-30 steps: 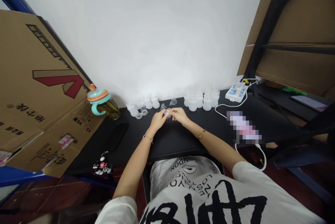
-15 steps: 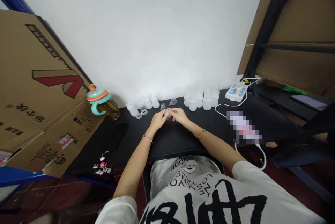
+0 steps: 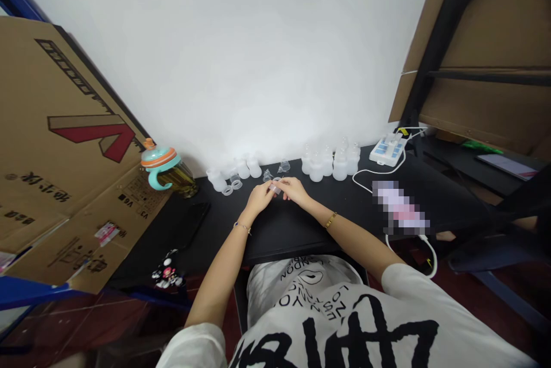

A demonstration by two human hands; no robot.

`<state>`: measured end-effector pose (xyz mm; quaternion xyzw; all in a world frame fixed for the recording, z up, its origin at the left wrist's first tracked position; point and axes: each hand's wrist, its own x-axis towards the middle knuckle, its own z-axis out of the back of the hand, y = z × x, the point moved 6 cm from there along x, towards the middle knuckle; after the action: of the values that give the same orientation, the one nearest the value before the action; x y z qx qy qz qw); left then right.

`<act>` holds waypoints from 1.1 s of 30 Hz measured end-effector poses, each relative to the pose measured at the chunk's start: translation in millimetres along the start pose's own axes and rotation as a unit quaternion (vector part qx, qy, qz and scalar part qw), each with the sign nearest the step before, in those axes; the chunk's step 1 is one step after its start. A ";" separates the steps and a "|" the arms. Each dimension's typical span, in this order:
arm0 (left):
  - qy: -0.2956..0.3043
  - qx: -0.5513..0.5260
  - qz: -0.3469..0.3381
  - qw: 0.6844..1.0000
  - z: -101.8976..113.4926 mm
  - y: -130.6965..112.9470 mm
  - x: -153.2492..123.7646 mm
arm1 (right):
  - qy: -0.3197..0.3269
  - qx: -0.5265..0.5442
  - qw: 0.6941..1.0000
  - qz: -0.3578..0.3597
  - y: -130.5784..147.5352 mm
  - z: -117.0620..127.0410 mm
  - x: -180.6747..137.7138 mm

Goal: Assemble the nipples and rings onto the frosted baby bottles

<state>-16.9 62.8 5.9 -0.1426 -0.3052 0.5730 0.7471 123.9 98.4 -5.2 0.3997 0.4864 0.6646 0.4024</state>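
Observation:
My left hand and my right hand meet over the middle of the black table, fingers pinched together on a small clear plastic piece between them. Just beyond the hands lie loose clear caps and rings. A group of small white plastic bottles stands behind to the right, and another group of bottles behind to the left.
A teal and orange cup stands at the left rear beside large cardboard sheets. A black phone lies left of my arm. A white power strip with cable sits back right, near a black shelf frame.
The hands stay pinched on the small piece in the same spot. The view has shifted very slightly.

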 end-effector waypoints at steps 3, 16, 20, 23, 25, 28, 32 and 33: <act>0.003 0.007 0.002 1.000 0.1 -0.3 0.1 | 0.010 0.001 1.000 0.006 1.0 -1.1 -0.5; -0.023 0.030 0.007 0.999 1.7 -0.3 0.7 | -0.077 -0.112 0.986 0.099 17.2 20.3 -2.3; -0.022 0.034 0.013 0.999 1.9 -2.3 0.1 | -0.109 -0.163 0.972 0.128 24.9 31.6 -0.9; -0.030 0.039 0.020 0.999 2.3 -0.8 0.4 | -0.125 -0.197 0.962 0.140 29.9 37.1 -1.2; -0.032 0.038 0.022 0.999 2.3 0.4 0.7 | -0.122 -0.190 0.964 0.141 30.8 37.9 -1.0; -0.028 0.034 0.032 0.998 2.9 1.7 0.8 | -0.083 -0.157 0.974 0.144 28.8 32.8 0.6; -0.038 0.036 0.043 0.998 5.9 1.9 0.3 | -0.028 -0.185 0.969 0.161 25.2 22.3 1.9; -0.042 0.035 0.043 0.998 6.3 1.8 0.3 | -0.025 -0.198 0.967 0.161 23.8 21.2 2.4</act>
<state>-22.2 62.8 9.9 -0.1054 -0.3093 0.6205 0.7129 139.2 102.7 22.6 0.4012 0.2645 0.7934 0.3735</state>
